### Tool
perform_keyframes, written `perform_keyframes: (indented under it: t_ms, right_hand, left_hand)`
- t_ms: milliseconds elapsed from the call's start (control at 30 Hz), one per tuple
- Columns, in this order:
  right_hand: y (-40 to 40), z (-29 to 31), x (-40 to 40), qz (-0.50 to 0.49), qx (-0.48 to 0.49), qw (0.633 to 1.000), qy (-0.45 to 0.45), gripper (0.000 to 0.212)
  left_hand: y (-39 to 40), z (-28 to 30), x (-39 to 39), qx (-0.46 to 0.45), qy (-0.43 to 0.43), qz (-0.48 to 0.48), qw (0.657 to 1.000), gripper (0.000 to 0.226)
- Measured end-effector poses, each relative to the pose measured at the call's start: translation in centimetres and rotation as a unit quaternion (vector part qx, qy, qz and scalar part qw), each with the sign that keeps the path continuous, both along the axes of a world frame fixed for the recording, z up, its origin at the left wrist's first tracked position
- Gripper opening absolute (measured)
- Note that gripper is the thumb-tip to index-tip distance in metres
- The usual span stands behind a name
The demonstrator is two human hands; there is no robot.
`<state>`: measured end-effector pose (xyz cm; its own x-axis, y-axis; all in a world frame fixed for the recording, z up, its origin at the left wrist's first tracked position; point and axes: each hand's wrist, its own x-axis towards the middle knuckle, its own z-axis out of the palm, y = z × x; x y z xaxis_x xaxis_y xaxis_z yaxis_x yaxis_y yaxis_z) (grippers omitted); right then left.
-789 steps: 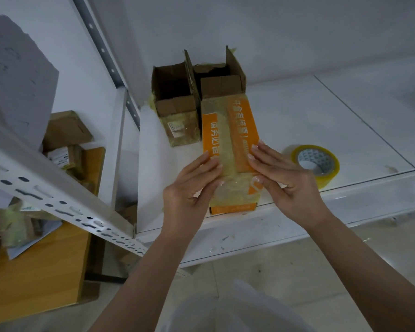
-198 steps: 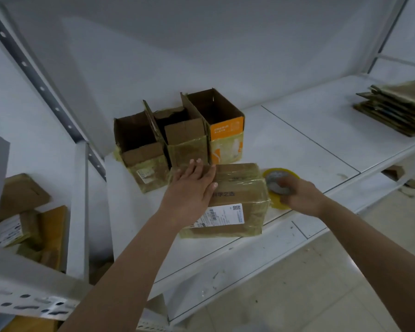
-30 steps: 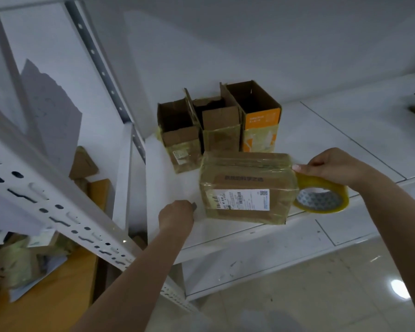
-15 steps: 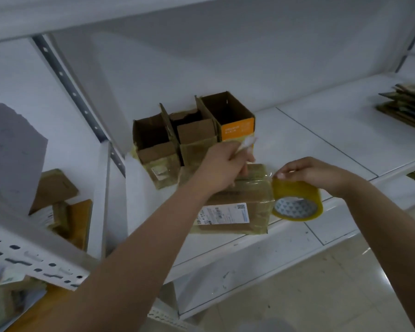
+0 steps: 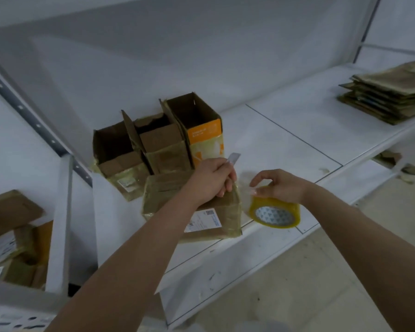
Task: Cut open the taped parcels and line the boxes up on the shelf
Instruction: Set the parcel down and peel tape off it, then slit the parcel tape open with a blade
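**Blade poised over the taped parcel**

At frame centre the taped parcel (image 5: pixel 192 207) lies flat at the shelf (image 5: pixel 285 144) front, label up, likely so its seam can be reached. The left hand (image 5: pixel 211 180) rests on it, fingers (image 5: pixel 228 185) curled round a small blade (image 5: pixel 233 158). Just right, the right hand (image 5: pixel 278 185) grips the tape roll (image 5: pixel 274 213) from above, apparently moving it aside. Three opened boxes (image 5: pixel 158 144) stand behind in a row.

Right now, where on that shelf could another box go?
Bare shelf lies between the orange box and the flattened cardboard stack. The left end is crowded with three opened boxes and the taped parcel.
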<state>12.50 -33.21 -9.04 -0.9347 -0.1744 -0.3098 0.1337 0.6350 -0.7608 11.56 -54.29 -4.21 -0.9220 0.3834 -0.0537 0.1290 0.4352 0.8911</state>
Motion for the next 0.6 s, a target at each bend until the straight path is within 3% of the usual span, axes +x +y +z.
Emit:
perform_keyframes:
  t_ms: [100,300,500,600]
  right_hand:
    - [0.8,0.5,0.1,0.006,-0.021,1.000,0.010,0.026]
    - [2.0,2.8,0.1,0.008,-0.022,0.999,0.041,0.012]
    - [1.2,4.4,0.2,-0.007,0.126,0.986,0.111,0.013]
    - [0.6,4.5,0.2,-0.004,0.160,0.978,0.131,0.015]
  left_hand:
    - [-0.1,0.3,0.0,-0.036,-0.004,-0.031,0.999,0.039]
    - [1.1,2.6,-0.3,-0.204,-0.019,-0.097,0.974,0.039]
    - [4.2,4.2,-0.5,-0.407,-0.033,-0.115,0.906,0.030]
    - [5.7,4.7,-0.3,-0.484,0.003,-0.122,0.867,0.030]
